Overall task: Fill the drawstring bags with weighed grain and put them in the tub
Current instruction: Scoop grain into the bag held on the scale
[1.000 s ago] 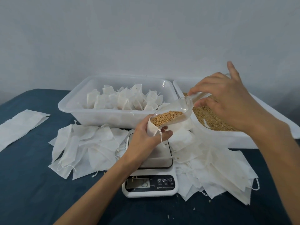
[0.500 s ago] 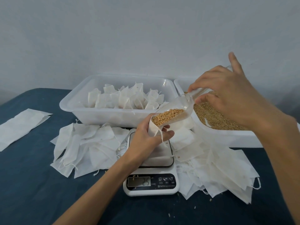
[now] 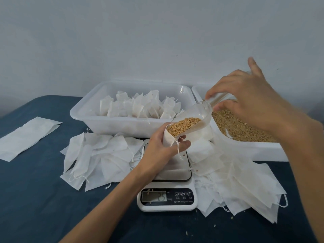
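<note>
Left hand [image 3: 163, 146] grips a small white fabric drawstring bag [image 3: 168, 139] just above the scale [image 3: 167, 186], mouth held wide, string dangling. Right hand [image 3: 249, 100] pinches the handle of a clear plastic scoop [image 3: 194, 118], tilted w/ its lip in the bag mouth, golden grain [image 3: 183, 124] heaped inside. Behind the scale: white rectangular plastic tub [image 3: 108, 123] w/ filled bags [image 3: 138, 106] standing upright. Right of the scale: 2nd white tub [image 3: 245, 148] of loose grain. Flat empty bags [image 3: 98, 155] fan out both sides of the scale, crowding its edges. Dark blue cloth-covered desk [image 3: 35, 199] lies bare left & in front of the scale.
</note>
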`<state>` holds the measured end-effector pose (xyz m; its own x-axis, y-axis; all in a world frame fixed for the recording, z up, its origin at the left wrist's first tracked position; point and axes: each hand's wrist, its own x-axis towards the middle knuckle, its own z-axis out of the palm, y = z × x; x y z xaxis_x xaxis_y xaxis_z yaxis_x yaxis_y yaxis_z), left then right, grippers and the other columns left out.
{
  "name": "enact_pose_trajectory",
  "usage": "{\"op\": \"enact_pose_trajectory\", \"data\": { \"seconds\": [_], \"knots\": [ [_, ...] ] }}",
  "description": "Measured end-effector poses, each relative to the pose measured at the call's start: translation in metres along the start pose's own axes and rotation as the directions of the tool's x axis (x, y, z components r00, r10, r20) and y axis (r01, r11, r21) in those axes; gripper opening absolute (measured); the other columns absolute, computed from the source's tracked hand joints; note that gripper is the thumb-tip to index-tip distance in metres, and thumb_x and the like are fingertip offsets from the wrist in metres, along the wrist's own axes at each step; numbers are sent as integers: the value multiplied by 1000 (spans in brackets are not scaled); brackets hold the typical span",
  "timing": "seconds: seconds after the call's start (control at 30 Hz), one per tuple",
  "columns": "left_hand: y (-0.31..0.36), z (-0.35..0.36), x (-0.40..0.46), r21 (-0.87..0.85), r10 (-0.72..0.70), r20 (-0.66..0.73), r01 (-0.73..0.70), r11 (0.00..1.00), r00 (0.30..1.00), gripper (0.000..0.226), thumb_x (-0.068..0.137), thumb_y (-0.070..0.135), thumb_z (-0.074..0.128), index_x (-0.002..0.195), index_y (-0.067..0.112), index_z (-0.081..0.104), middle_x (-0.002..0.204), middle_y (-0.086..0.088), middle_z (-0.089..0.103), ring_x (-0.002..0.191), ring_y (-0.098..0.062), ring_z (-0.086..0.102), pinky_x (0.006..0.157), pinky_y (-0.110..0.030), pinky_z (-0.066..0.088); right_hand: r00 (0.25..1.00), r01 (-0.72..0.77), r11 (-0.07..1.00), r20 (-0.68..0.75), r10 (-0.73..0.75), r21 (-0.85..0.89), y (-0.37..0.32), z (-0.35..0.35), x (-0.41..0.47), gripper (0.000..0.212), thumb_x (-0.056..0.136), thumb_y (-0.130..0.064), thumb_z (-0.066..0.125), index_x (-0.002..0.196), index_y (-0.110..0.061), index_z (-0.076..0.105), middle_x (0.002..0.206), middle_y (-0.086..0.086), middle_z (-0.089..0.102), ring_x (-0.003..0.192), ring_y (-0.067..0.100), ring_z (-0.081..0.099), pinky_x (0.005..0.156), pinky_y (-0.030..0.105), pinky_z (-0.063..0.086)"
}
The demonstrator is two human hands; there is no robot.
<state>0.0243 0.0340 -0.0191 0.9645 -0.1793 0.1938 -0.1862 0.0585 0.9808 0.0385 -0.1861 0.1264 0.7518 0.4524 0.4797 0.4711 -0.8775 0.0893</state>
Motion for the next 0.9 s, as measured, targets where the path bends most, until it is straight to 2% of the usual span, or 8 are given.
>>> {"op": "enact_pose_trajectory", "data": {
  "seconds": [0.13, 0.27, 0.5, 0.7, 0.9],
  "knots": [
    [1, -1, 0, -10, 5, 2, -5, 1000, 1000, 42, 78, 23, 83, 118, 22, 70, 100, 2, 75, 102, -17, 71, 106, -43, 55, 999, -30, 999, 41, 28, 42, 4, 4, 9, 26, 81, -28, 81, 104, -37, 72, 100, -9, 70, 115, 18, 53, 122, 46, -10],
    [2, -3, 0, -38, -10, 21, 10, 999, 1000, 45, 77, 22, 83, 120, 22, 70, 96, 6, 75, 96, -10, 71, 97, -33, 55, 998, -44, 997, 39, 41, 71, 7, 10, 11, 28, 79, -28, 83, 102, -39, 71, 97, -10, 69, 113, 18, 53, 121, 42, -9],
    [1, -4, 0, -58, -28, 24, 29, 998, 999, 45, 78, 19, 84, 121, 17, 70, 98, 1, 75, 95, -11, 69, 95, -29, 56, 1000, -27, 997, -5, 27, 73, 9, 16, 9, 28, 78, -27, 83, 102, -37, 73, 97, -6, 70, 112, 20, 53, 121, 45, -7],
    [3, -4, -1, -63, -30, 14, 30, 998, 999, 35, 88, 4, 80, 120, 11, 69, 99, -5, 73, 95, -13, 67, 83, -19, 54, 1000, -18, 997, -14, 19, 69, 5, 13, 8, 28, 80, -27, 82, 106, -33, 74, 103, -3, 71, 116, 21, 53, 123, 47, -7],
    [4, -3, -2, -68, -37, 5, 37, 997, 999, 38, 87, 4, 80, 123, 10, 68, 113, -12, 75, 99, -15, 69, 87, -21, 55, 1000, 3, 999, -28, -2, 48, 5, 13, 7, 28, 79, -27, 83, 105, -33, 74, 101, -4, 71, 115, 22, 54, 123, 48, -4]
  ]
}}
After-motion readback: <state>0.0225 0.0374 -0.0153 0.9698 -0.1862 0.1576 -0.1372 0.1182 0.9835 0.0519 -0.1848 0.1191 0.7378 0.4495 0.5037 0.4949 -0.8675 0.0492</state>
